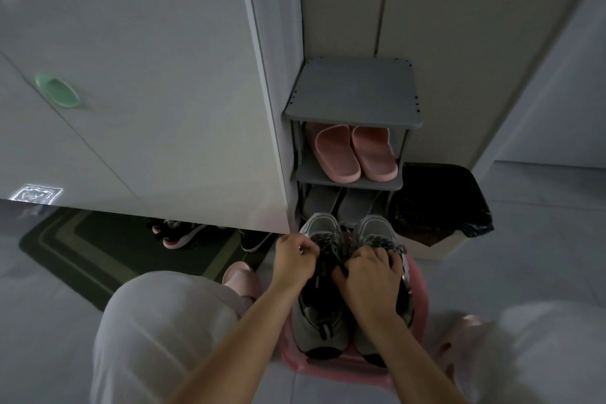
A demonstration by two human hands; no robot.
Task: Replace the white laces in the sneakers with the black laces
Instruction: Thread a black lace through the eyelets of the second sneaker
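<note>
Two grey sneakers stand side by side on a pink stool point(418, 275), toes pointing away from me. The left sneaker point(319, 315) has dark lacing over its tongue, and the right sneaker point(373, 229) shows dark lacing too. My left hand point(293, 257) is curled at the left side of the left sneaker's lace area and pinches something small, seemingly a black lace point(337, 264). My right hand point(370, 275) lies over the gap between the sneakers, fingers curled on the lace. The light is dim, and no white laces are visible.
A grey shoe rack point(354, 88) stands right behind the stool with pink slippers point(355, 151) on its shelf. A bin with a black bag point(439, 200) sits to the right. A white cabinet point(147, 75) fills the left, with shoes and a dark mat point(82, 249) below it.
</note>
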